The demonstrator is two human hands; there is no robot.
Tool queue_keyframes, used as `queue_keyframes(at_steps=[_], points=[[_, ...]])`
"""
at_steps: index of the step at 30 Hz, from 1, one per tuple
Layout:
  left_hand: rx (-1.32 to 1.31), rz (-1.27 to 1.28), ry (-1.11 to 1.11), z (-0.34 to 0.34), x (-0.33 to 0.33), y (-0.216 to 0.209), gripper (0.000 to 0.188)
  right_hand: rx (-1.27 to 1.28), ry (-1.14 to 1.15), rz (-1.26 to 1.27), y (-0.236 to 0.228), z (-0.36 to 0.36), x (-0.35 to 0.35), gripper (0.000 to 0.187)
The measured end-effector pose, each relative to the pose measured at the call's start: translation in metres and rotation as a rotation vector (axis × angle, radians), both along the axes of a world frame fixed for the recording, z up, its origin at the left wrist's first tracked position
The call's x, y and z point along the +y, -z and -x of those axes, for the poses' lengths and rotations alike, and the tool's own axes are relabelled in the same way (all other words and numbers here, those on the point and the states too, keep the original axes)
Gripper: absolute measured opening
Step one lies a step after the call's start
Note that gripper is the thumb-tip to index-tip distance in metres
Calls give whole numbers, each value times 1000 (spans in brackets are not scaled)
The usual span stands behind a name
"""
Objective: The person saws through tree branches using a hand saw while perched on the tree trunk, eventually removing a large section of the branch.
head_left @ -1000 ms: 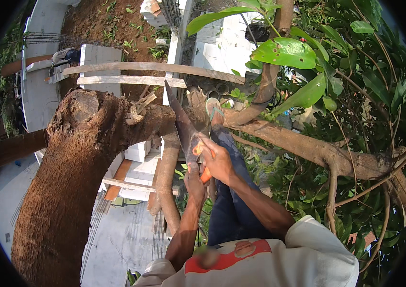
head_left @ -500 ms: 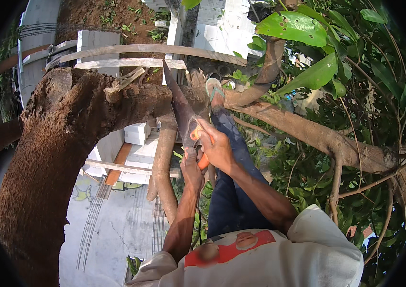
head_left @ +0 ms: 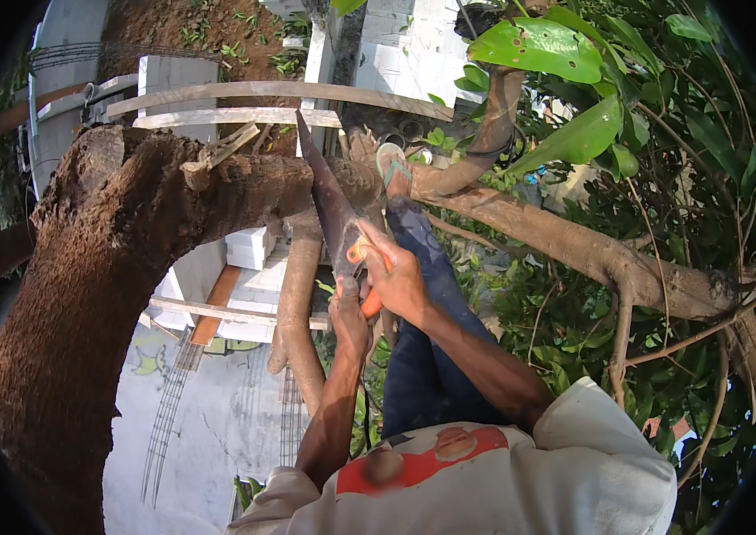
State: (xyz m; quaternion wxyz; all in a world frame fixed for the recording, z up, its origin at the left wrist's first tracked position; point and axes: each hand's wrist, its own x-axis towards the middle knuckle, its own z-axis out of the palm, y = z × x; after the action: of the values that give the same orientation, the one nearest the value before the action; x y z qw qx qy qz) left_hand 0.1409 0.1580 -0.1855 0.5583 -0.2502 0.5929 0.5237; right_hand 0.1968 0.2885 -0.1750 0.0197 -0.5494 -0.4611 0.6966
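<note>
A hand saw (head_left: 329, 201) with a dark blade and orange handle points up and away, its blade lying against a thick rough tree branch (head_left: 244, 192). My right hand (head_left: 398, 278) grips the orange handle from the right. My left hand (head_left: 349, 312) holds the handle's lower end just below it. Both forearms reach up from my white shirt with a red print. My leg in dark trousers stretches ahead, the foot in a sandal (head_left: 393, 169) resting on a limb.
A heavy bark-covered trunk (head_left: 75, 321) curves down the left. A smoother limb (head_left: 592, 245) runs right into green leaves (head_left: 574, 53). Far below lie white blocks (head_left: 249, 248), wooden planks (head_left: 244, 89), rebar mesh and bare soil.
The saw and both hands have moved slightly up and forward along the branch; the view has tilted, showing more of the ground below.
</note>
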Motion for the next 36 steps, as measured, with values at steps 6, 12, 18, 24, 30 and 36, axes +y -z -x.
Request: queue_keyframes(at_steps=[6, 12, 18, 24, 30, 36], points=[[-145, -53, 44, -6, -26, -48, 60, 24, 37, -241, -33, -18, -32, 48], [45, -30, -27, 77, 93, 66, 42, 15, -51, 11, 40, 86, 99, 47], [1, -38, 85, -30, -72, -73, 65, -8, 39, 74, -84, -37, -56, 48], [7, -88, 138, 97, 45, 65, 48, 42, -37, -110, 39, 92, 67, 48], [-27, 51, 30, -2, -17, -14, 51, -10, -8, 65, -22, -5, -9, 48], [-54, 29, 76, 5, -22, -46, 52, -42, -14, -24, -43, -3, -17, 48]])
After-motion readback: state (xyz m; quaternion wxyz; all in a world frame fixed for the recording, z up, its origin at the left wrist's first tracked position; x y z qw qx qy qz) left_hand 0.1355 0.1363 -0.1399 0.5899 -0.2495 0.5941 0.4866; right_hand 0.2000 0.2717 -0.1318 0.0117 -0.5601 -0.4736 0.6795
